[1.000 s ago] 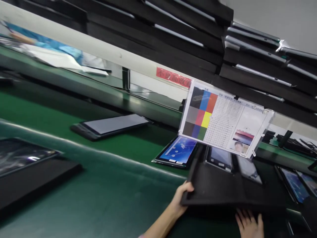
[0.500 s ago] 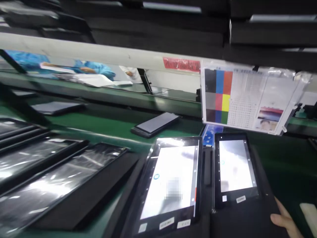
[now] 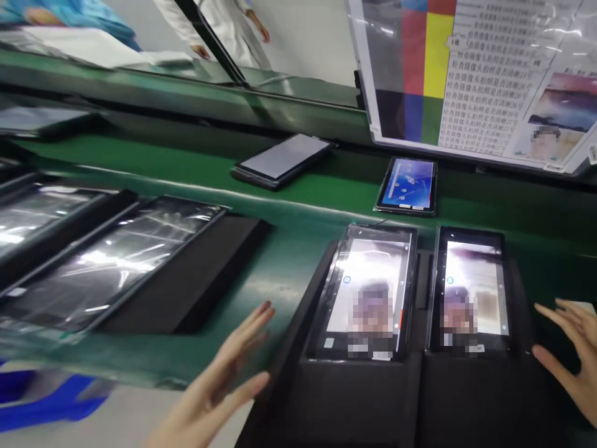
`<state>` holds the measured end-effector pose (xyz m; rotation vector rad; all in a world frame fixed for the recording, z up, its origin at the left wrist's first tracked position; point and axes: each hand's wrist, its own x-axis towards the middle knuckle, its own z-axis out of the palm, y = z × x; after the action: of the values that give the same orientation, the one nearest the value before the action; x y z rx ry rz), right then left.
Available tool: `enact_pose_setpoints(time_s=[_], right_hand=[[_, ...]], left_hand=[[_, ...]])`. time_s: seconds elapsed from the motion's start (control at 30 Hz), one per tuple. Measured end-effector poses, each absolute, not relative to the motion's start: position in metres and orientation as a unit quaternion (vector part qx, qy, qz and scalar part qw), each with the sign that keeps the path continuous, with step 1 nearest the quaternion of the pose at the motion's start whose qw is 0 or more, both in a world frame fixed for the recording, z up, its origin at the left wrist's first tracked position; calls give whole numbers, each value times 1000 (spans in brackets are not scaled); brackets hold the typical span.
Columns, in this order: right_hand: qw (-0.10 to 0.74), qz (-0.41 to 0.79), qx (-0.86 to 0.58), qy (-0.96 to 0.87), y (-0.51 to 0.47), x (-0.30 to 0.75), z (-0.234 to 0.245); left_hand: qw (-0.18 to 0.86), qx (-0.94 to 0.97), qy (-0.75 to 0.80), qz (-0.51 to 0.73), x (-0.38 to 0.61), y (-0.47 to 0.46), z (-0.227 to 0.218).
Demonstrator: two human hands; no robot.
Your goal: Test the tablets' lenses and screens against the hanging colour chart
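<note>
Two lit tablets, a left one (image 3: 366,264) and a right one (image 3: 473,264), lie side by side in a black foam tray (image 3: 354,404). Both screens show a live camera picture, partly blurred out. My left hand (image 3: 226,376) hovers just left of the tray, fingers stretched and thumb apart, holding nothing. To the right of the tray, at the picture's edge, is my right hand (image 3: 571,351). Its fingers are spread and empty; whether it touches the tray's side I cannot tell.
Behind the tray lies a tablet with a blue home screen (image 3: 409,180). Another tablet with a pale face (image 3: 289,158) rests on the green belt (image 3: 186,165). Film-covered tablets (image 3: 125,261) stand left. A printed colour chart (image 3: 471,81) hangs above. People work beyond.
The view has tipped down and closer to the belt. My left hand has come into view. My right hand, earlier at the tray's right side, now shows with spread fingers. The blue-screen tablet is fully visible.
</note>
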<state>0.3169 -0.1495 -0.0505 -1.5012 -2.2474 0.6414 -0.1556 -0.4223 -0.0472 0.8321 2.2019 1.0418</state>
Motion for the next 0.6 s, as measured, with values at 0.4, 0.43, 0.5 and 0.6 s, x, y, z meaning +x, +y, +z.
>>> enact_pose_setpoints(time_s=[0.4, 0.43, 0.5, 0.6], right_hand=[[222, 70, -359, -904, -77, 139, -33], [224, 64, -359, -904, -75, 135, -36], [224, 52, -357, -905, -73, 128, -40], [223, 37, -348, -910, -74, 126, -47]], left_hand=[[331, 238, 741, 533, -201, -223, -44], [338, 237, 741, 530, -204, -213, -48], [343, 234, 741, 528, -207, -203, -54], [336, 236, 739, 534, -207, -202, -59]])
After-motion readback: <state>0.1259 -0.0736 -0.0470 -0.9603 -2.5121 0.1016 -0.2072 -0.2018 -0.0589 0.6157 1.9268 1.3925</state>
